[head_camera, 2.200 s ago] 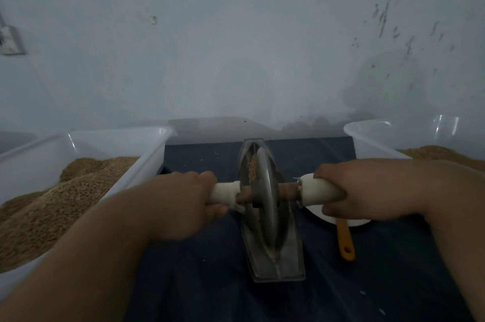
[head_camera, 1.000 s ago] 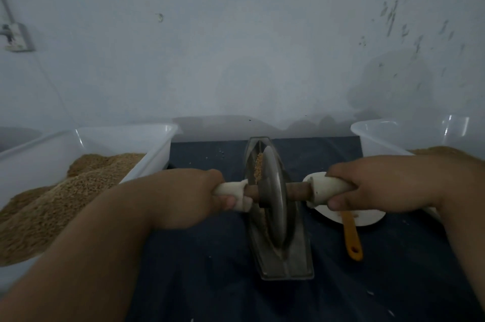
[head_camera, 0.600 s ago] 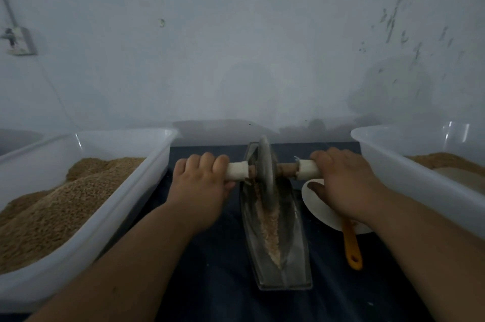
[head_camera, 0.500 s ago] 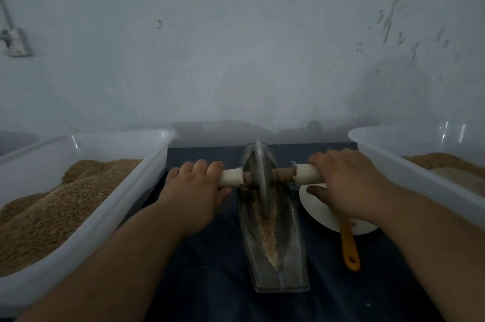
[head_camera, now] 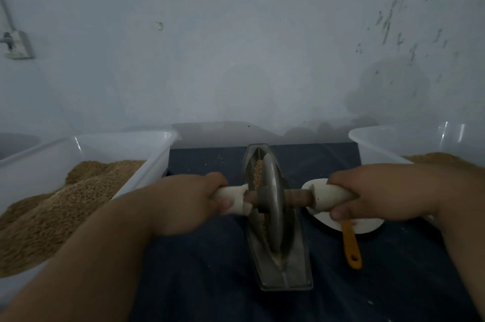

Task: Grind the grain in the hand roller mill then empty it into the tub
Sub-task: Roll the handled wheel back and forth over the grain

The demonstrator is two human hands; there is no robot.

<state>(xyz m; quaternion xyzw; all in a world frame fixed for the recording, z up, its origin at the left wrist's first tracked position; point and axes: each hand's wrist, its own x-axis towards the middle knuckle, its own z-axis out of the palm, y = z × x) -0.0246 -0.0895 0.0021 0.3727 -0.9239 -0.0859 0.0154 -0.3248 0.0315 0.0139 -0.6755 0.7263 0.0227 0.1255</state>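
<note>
A boat-shaped metal trough (head_camera: 294, 274) lies lengthwise on the dark cloth, with a metal grinding wheel (head_camera: 273, 206) standing in it near the middle. Brown grain (head_camera: 258, 174) shows in the trough behind the wheel. A wooden axle (head_camera: 298, 197) runs through the wheel, with a white grip at each end. My left hand (head_camera: 189, 201) is closed around the left grip (head_camera: 236, 198). My right hand (head_camera: 380, 195) is closed around the right grip (head_camera: 328, 197). A clear plastic tub (head_camera: 147, 153) heaped with brown grain stands at the left.
A second clear tub (head_camera: 378, 146) with brown meal stands at the right, partly behind my right arm. A white dish (head_camera: 367, 226) with an orange-handled tool (head_camera: 350, 245) lies beside the trough on the right. A pale wall rises just behind the dark cloth (head_camera: 393, 282).
Both hands have pulled the wheel back from the far end of the trough to its middle. The ground meal seen in the near part is now hidden by the wheel.
</note>
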